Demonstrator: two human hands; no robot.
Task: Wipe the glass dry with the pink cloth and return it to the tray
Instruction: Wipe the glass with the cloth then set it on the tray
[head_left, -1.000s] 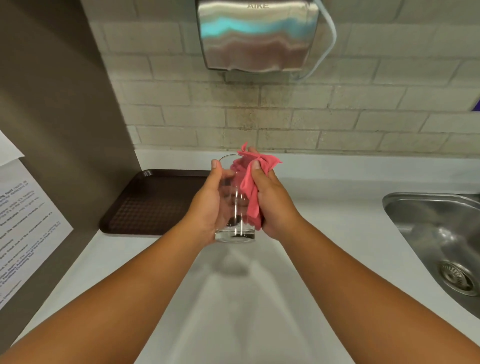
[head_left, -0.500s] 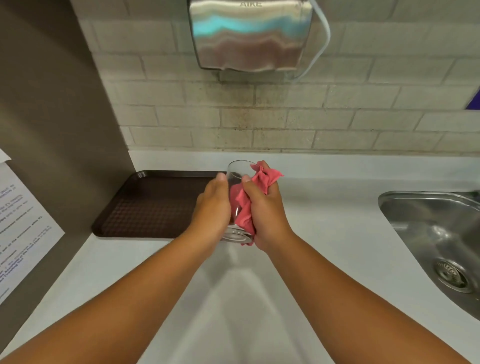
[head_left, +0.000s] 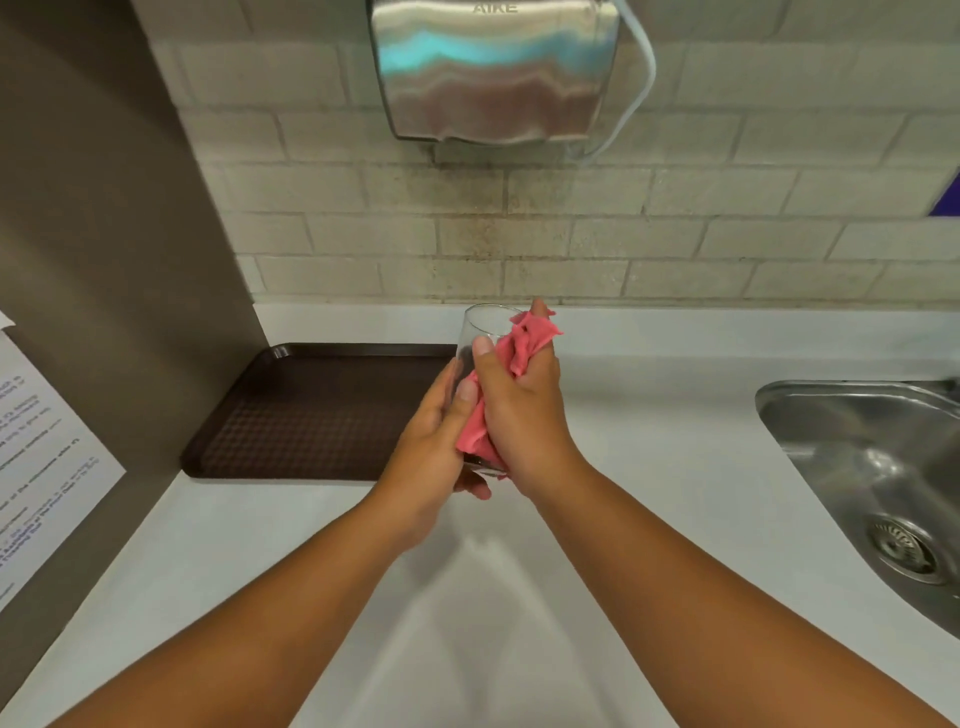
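Glass (head_left: 480, 325): clear, plain tumbler, upright with a slight tilt, held above the white desk (head_left: 649, 415) beside the brown tray (head_left: 311, 405); my left hand (head_left: 436, 441) cups its lower side; my right hand (head_left: 519, 410) presses the crumpled pink cloth (head_left: 524, 343) around it.

clear glass (head_left: 480, 327), pink cloth (head_left: 527, 340), textured brown tray (head_left: 317, 415)

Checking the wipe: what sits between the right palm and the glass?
The pink cloth, pressed by the right hand against the glass, in the head view.
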